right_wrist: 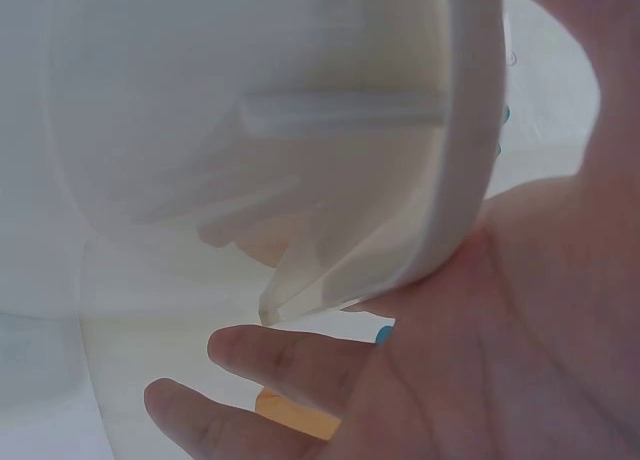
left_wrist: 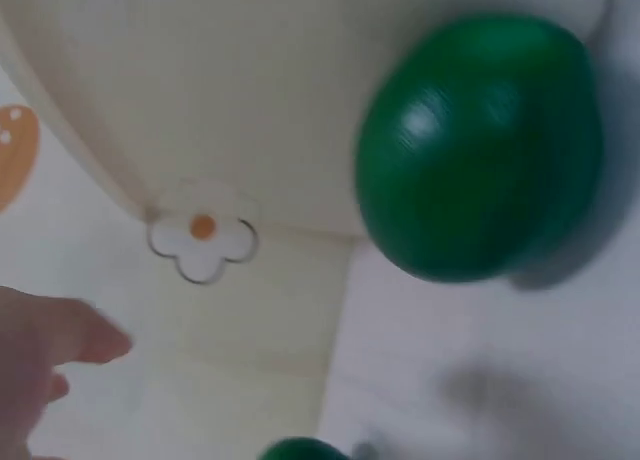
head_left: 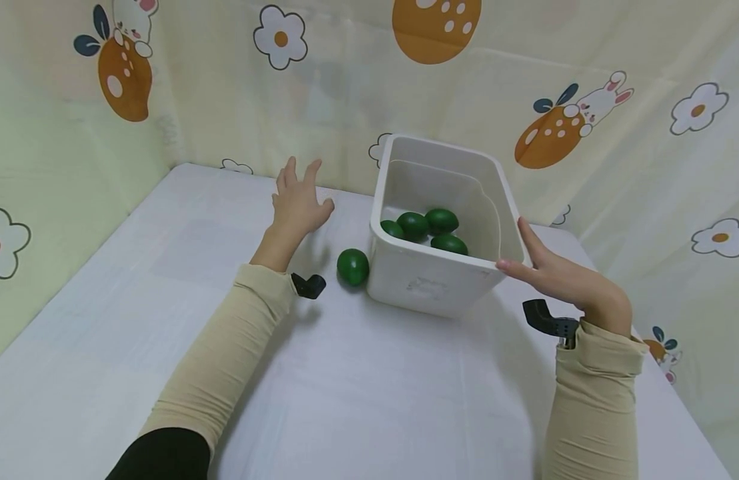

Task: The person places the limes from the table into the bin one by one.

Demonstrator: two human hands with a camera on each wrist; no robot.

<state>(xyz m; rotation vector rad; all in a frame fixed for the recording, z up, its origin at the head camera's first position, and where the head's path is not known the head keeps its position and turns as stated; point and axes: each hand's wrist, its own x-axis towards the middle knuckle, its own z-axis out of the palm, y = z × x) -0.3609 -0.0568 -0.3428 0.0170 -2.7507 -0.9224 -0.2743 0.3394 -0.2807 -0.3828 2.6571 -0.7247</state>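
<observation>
A white plastic bin (head_left: 429, 283) with a rounded rim stands on the table. Several glossy green, lime-shaped pieces (head_left: 413, 227) lie inside it. One more green piece (head_left: 352, 267) sits on the table against the bin's left side and looms large in the left wrist view. My left hand (head_left: 298, 207), fingers spread, is above the table behind and left of that piece, holding nothing. With thumb and fingers, my right hand (head_left: 552, 270) holds the bin's right rim near the front corner. In the right wrist view the palm (right_wrist: 470, 350) lies against the rim.
Low in the left wrist view, part of another green piece (left_wrist: 303, 449) shows, out of sight in the head view. A white cloth covers the table (head_left: 357, 400). Behind and beside it hangs a cream curtain (head_left: 345, 87) with flower and rabbit prints.
</observation>
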